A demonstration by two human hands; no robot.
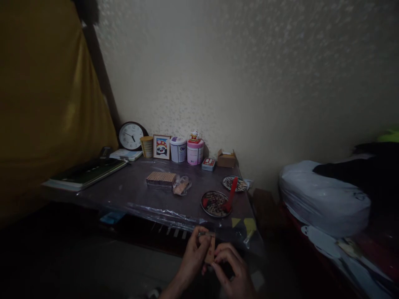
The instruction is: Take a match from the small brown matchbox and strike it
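Observation:
My left hand (pixel 195 251) is closed around a small tan cardboard packet (pixel 211 250) at the table's front edge, thumb on its upper part. At the packet's lower right side, my right hand (pixel 232 265) has its thumb and fingers pinched on the edge. Dim light hides fine detail on the packet. Just beyond the hands stands a round metal plate (pixel 215 213) of small dark and pale bits, with a red scoop (pixel 232 193) leaning in it. Behind it, a second plate (pixel 223 181) holds thin pale sticks with dark tips.
A stack of thin tan packets (pixel 161 179) lies mid-table beside a clear plastic bag (pixel 182 185). Along the wall stand a clock (pixel 131 136), a yellow cup (pixel 147 147), a panda picture (pixel 161 147), two tubs (pixel 178 150), a tin (pixel 208 164) and an open carton (pixel 226 160).

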